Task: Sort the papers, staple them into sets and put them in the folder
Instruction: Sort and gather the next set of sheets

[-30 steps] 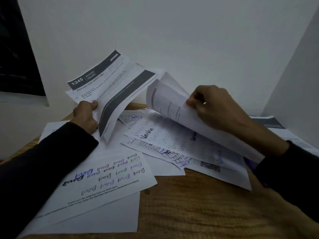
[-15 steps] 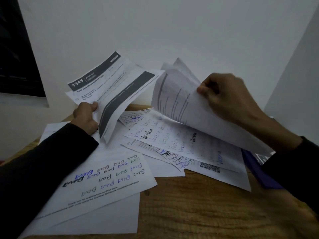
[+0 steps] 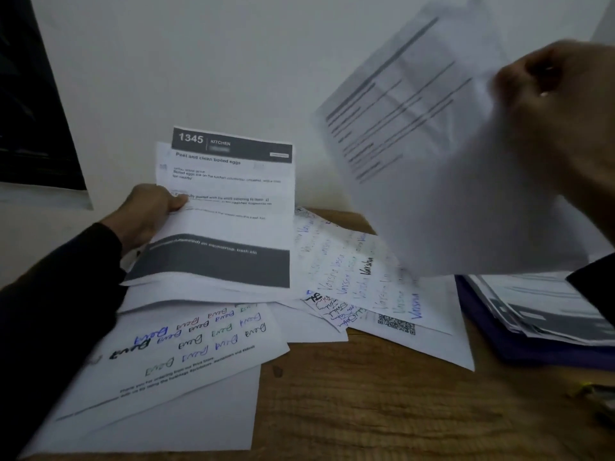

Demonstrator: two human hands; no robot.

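My left hand (image 3: 149,212) grips the left edge of a printed sheet headed "1345 KITCHEN" (image 3: 229,207), held up over the desk with other sheets behind it. My right hand (image 3: 562,104) pinches a blurred printed sheet (image 3: 432,154) lifted high at the upper right, its back toward me. Loose papers with handwritten names (image 3: 359,277) lie spread across the wooden desk (image 3: 366,404). A purple folder (image 3: 492,331) lies at the right with printed sheets (image 3: 545,311) on it.
A sheet with coloured handwriting (image 3: 186,344) lies at the front left over blank sheets. A paper with a QR code (image 3: 396,324) pokes out mid-desk. A small dark object with yellow (image 3: 595,397) sits at the right edge. White walls close the corner behind.
My right hand has lifted its sheet up and to the right, off the pile. My left hand has turned its sheets more upright and face-on. The folder with printed sheets now shows.
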